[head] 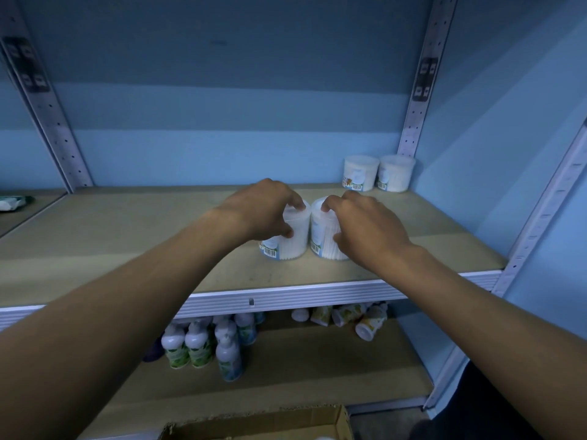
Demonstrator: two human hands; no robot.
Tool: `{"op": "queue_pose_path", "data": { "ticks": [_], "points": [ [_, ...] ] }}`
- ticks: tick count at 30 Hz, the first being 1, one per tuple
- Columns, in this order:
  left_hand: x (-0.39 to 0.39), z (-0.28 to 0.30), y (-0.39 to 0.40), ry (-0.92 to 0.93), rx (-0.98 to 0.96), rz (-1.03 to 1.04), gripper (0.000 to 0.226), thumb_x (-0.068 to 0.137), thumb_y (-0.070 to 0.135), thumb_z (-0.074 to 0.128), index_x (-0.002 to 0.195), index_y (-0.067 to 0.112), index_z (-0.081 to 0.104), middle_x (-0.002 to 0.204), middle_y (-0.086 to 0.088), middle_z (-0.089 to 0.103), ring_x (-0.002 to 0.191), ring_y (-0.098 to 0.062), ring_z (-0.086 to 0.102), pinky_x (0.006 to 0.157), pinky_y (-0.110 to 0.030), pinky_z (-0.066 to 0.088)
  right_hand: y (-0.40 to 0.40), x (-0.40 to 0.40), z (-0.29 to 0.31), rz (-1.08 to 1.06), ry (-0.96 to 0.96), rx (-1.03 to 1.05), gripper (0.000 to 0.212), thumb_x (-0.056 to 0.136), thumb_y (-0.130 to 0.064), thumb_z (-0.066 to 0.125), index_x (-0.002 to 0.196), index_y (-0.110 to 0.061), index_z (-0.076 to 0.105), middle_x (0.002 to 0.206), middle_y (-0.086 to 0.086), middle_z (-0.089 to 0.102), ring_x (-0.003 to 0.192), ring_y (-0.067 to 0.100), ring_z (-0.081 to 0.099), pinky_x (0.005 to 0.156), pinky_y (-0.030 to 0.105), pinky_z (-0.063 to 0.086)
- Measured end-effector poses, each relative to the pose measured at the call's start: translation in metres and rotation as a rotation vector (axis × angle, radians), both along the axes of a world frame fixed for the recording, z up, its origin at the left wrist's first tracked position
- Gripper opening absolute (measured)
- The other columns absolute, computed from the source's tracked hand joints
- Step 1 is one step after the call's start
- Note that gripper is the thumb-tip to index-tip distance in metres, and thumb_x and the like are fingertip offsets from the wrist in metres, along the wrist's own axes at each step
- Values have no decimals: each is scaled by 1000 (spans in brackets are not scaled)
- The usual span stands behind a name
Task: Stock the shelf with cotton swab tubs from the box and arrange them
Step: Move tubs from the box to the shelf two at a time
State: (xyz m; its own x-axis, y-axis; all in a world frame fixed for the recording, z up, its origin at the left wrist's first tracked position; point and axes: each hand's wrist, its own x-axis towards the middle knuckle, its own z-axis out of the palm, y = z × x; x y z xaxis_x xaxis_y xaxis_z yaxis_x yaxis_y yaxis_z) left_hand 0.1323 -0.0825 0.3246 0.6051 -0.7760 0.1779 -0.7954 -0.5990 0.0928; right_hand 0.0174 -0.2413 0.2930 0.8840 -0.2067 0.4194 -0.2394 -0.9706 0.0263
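Two round clear cotton swab tubs stand side by side on the wooden shelf [127, 249], near its front. My left hand [260, 208] grips the left tub [293, 242] from above, fingers over its lid. Beside it my right hand [365, 227] grips the right tub [320, 236] the same way. The two tubs nearly touch. Two more swab tubs [360, 173] [395, 173] sit at the back right corner of the same shelf. The cardboard box [254, 423] shows at the bottom edge, its inside mostly out of view.
On the lower shelf stand several white bottles with green labels [203, 344], and several small containers [349, 315] lie tipped at its right. Perforated metal uprights [416, 115] frame the bay. A package [12, 203] lies on the neighbouring shelf at far left.
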Motion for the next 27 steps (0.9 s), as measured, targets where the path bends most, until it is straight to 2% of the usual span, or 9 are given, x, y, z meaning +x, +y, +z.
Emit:
{"op": "queue_pose_path", "data": {
  "ticks": [6,13,17,27],
  "points": [
    [23,-4,-19,0,-21,22,57,81,33,78,134,33,58,137,6,56,128,-18,46,101,-39,43,-19,28,-1,-17,0,-11,48,83,-5,66,127,-22,59,121,9,59,110,35,60,74,40,53],
    [47,-7,-41,13,-18,38,57,85,33,74,138,34,53,143,9,48,133,-16,40,100,-31,39,-41,61,-4,-36,10,-31,48,86,-6,64,131,-23,56,124,8,58,111,35,59,75,39,52],
    [61,-6,-56,48,-32,72,57,85,32,74,139,35,53,143,7,48,132,-17,43,101,-33,40,-54,77,-6,-57,24,-21,49,87,-9,63,132,-24,53,126,5,55,112,33,55,78,38,49],
    [100,-17,-85,9,-82,77,56,86,28,74,138,29,55,143,2,53,130,-22,47,106,-39,41,-76,120,-4,-87,33,30,48,89,-6,62,132,-24,53,128,4,55,115,32,54,73,34,40]
  ]
}}
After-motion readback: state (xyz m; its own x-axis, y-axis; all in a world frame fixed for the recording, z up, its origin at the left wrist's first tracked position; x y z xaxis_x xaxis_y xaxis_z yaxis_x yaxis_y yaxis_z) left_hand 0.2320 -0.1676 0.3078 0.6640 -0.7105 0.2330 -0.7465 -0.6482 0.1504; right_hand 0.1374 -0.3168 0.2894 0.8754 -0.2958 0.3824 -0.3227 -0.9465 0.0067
